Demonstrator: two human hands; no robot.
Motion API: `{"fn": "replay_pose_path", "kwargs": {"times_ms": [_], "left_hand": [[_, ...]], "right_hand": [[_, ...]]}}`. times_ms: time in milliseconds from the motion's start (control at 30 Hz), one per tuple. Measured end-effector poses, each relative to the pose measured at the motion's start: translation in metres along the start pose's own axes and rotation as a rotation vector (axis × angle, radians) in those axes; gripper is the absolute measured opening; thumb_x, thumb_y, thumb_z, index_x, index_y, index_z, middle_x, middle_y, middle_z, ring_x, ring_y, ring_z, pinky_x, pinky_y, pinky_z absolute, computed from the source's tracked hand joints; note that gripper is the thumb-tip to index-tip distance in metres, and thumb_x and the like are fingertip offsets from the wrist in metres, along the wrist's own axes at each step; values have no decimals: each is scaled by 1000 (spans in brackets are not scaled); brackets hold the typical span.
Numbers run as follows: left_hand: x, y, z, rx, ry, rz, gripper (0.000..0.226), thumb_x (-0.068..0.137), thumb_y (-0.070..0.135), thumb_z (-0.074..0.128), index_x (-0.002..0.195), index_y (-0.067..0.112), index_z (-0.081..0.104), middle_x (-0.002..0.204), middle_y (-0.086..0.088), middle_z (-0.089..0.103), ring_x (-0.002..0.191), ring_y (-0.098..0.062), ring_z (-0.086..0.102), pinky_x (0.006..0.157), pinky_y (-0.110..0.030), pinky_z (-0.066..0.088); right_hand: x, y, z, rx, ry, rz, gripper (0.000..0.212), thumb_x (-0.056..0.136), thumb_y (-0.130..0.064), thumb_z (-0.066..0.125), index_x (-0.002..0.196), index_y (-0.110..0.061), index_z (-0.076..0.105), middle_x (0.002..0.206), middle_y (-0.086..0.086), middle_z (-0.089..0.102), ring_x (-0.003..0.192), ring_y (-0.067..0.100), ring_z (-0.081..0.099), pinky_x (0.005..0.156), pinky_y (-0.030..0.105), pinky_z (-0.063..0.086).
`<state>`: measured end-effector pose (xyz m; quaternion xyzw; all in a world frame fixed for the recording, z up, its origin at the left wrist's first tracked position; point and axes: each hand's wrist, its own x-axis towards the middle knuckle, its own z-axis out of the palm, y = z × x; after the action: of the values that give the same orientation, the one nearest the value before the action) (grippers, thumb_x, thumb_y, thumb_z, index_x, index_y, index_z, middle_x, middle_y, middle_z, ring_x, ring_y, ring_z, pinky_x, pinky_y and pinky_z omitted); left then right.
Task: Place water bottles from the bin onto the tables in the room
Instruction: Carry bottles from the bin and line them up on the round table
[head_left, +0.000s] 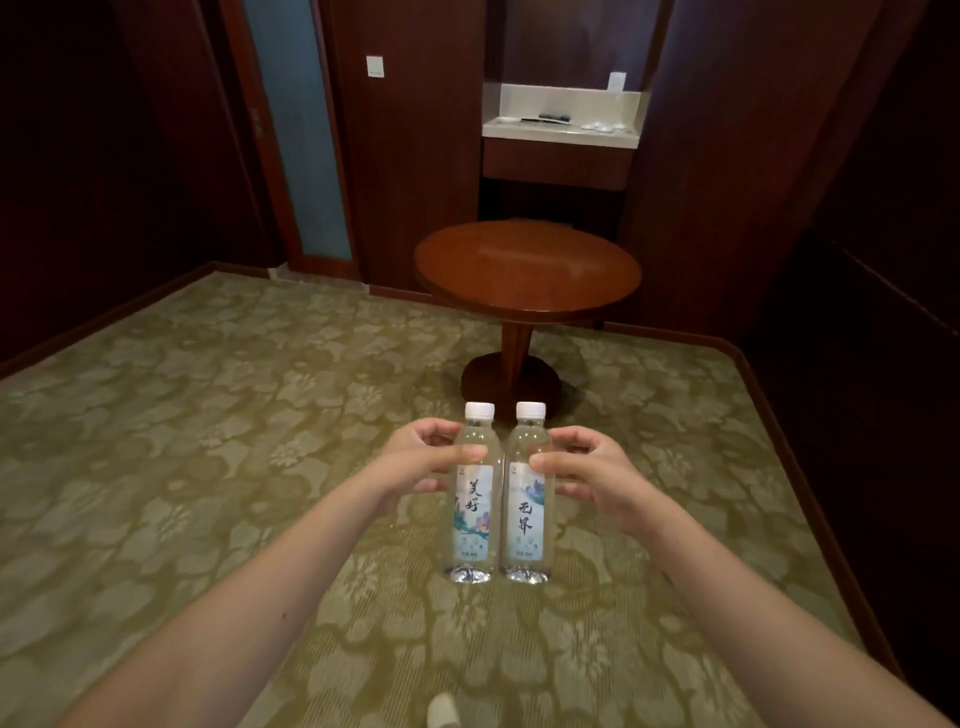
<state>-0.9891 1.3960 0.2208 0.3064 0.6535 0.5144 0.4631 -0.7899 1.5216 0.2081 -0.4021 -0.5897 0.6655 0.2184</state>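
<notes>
Left hand (415, 460) grips the left bottle (474, 501), right hand (589, 470) the right bottle (525, 501), upright, side by side over the carpet (208, 415), well short of the counter (527, 270). The fingers (546, 461) hold high, so a bottle could swing and slip.

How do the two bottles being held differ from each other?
The left bottle is gripped by the left hand, the right bottle by the right hand. The left bottle's label has its picture below the writing; the right bottle's has it above. Both are clear, upright, white-capped and level.
</notes>
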Motion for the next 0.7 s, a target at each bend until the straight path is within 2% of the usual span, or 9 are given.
{"fn": "replay_pose_path", "kwargs": {"times_ms": [67,167,233,333,367,433,500,567,700], "left_hand": [[51,18,-11,6,-16,6,43,68,21,86,106,22,65,102,2,74,81,-7,73,67,-25,57],[122,50,-25,30,-51,28,40,73,21,84,109,21,66,100,3,74,78,-5,73,60,-19,55],[163,67,-33,39,-55,37,44,71,22,86,111,21,67,103,3,75,82,-6,74,63,-20,56],[218,84,-44,37,-42,32,51,66,25,89,112,20,68,107,1,74,88,-10,74,67,-25,57],[236,89,-47,39,-40,30,52,63,27,90,111,21,68,108,0,74,90,-11,73,68,-26,58],[271,98,-53,51,-41,26,50,63,28,89,109,23,68,109,-2,73,91,-12,73,68,-25,58],[310,107,-58,54,-40,29,41,71,23,86,107,23,67,106,-1,72,83,-7,72,61,-20,56],[351,118,-63,51,-36,29,39,73,21,84,107,23,66,103,1,73,78,-4,72,57,-17,54],[441,143,-75,68,-9,41,44,70,23,86,110,21,67,107,-1,73,84,-8,72,59,-18,54]], "right_hand": [[48,-18,-4,6,6,-10,47,68,-6,87,110,-15,67,107,5,75,95,17,73,92,42,58],[114,-47,-9,23,15,-34,44,71,-3,85,110,-12,67,96,3,76,85,14,74,77,34,61],[153,-63,-14,58,18,-41,41,72,1,83,108,-11,66,92,3,76,80,13,75,65,28,58],[206,-80,-19,86,31,-27,39,73,5,81,106,-10,65,86,2,76,75,13,75,61,25,57],[224,-85,-21,79,26,-25,39,73,4,81,107,-10,66,86,2,76,77,13,74,64,27,58],[262,-94,-24,49,11,-26,41,72,-2,83,109,-12,67,93,3,77,86,16,74,79,36,60],[303,-102,-29,31,8,-26,42,71,-6,85,109,-14,68,99,5,77,95,21,73,93,45,57],[348,-112,-34,24,5,-22,43,71,-7,86,109,-14,68,103,5,77,101,23,73,98,48,54],[444,-135,-47,13,-4,-41,42,71,-8,85,109,-14,69,102,3,77,99,20,72,98,46,55]]}}
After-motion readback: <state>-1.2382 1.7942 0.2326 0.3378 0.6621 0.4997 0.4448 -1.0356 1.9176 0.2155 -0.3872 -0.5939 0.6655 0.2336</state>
